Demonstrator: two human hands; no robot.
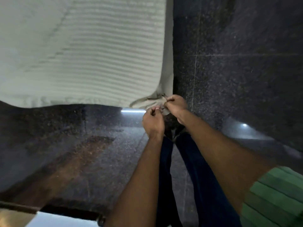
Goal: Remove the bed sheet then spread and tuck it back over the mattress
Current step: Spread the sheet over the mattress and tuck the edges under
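Both hands are closed into pinches at the near right corner of the bed. The left hand (153, 122) has its fingers curled in tight, thumb against fingertips, gripping a small fold of the bed sheet (82, 54) where it hangs just below the corner. The right hand (176, 104) sits just beside it and a little higher, its fingers likewise bunched shut on the gathered cloth. The two hands are almost touching, with the pinched fabric between them.

The sheet corner (147, 101) is drawn into a twisted bunch of creases that runs straight into the fingers. From there the sheet spreads up and to the left, away from the hands, covering the mattress (168, 46) whose right edge shows as a smooth pale band dropping toward the floor.

The sheet is off-white with fine ribbed stripes across it, mostly flat on top, with a faint diagonal crease toward the upper left. Its near edge curves and hangs loosely over the dark speckled floor (229, 63). Dark trouser legs (196, 177) stand below the forearms, and a green sleeve (275, 194) shows at the lower right.
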